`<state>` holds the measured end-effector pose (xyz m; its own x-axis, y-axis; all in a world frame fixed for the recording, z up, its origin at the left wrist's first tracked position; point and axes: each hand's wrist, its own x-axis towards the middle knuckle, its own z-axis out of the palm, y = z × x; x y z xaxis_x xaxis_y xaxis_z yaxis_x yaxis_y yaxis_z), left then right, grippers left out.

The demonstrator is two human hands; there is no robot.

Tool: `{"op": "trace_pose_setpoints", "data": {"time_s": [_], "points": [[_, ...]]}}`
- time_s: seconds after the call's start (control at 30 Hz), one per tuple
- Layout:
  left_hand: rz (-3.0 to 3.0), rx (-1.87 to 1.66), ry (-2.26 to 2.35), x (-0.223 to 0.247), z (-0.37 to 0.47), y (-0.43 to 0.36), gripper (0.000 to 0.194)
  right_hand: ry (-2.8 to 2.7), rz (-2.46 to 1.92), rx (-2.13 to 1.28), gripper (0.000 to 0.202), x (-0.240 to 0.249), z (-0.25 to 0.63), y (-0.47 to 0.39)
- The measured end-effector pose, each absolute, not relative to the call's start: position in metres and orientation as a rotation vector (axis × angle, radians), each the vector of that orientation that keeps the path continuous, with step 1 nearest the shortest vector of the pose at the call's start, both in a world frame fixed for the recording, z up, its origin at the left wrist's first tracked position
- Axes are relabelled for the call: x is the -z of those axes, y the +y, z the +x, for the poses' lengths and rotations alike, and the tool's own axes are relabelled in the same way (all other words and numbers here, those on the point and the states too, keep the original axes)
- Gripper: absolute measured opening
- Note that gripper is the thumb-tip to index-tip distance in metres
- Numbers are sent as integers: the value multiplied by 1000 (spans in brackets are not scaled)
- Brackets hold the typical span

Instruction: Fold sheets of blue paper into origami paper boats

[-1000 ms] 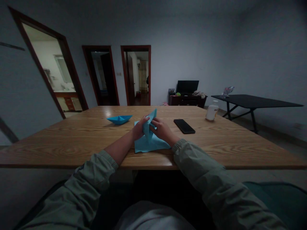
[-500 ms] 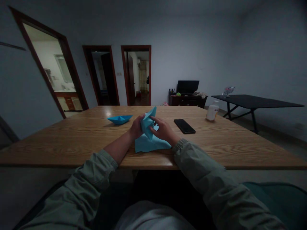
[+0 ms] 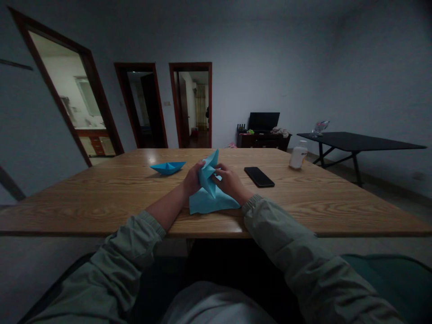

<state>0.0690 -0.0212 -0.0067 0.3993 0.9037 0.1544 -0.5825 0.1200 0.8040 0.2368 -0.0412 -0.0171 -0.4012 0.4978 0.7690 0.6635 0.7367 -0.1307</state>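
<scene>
A partly folded light-blue paper boat (image 3: 209, 173) is held up on its end over the table, its pointed tips up and down. My left hand (image 3: 193, 178) is closed round its left side. From the right, my right hand (image 3: 229, 181) pinches the middle of the paper between thumb and fingers. Beneath both hands a flat sheet of light-blue paper (image 3: 209, 203) lies on the wooden table (image 3: 128, 193). A finished darker blue paper boat (image 3: 168, 168) stands upright to the left of my left hand.
To the right of my hands lies a black phone (image 3: 259, 177). A white bottle (image 3: 298, 155) stands near the table's right edge. Beyond are a television (image 3: 264, 121) on a dark cabinet and a black table (image 3: 357, 141).
My right fingers have drawn closer together on the folded paper, and its creased middle looks more pointed. My left hand keeps its hold. The view has shifted slightly.
</scene>
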Motion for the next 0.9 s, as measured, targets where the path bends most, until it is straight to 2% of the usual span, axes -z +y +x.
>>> {"op": "trace_pose_setpoints", "data": {"time_s": [0.27,0.53,0.9], "points": [[986,-1124,396,2,72,-30,26,-2214,-1008,432,13,14,236,-45],[1034,-1181,374,6,72,-26,23,-2194,-954,158,13,16,234,-41],[1112,-1132,355,5,75,-29,31,-2219,-1049,108,16,17,233,-42]]}}
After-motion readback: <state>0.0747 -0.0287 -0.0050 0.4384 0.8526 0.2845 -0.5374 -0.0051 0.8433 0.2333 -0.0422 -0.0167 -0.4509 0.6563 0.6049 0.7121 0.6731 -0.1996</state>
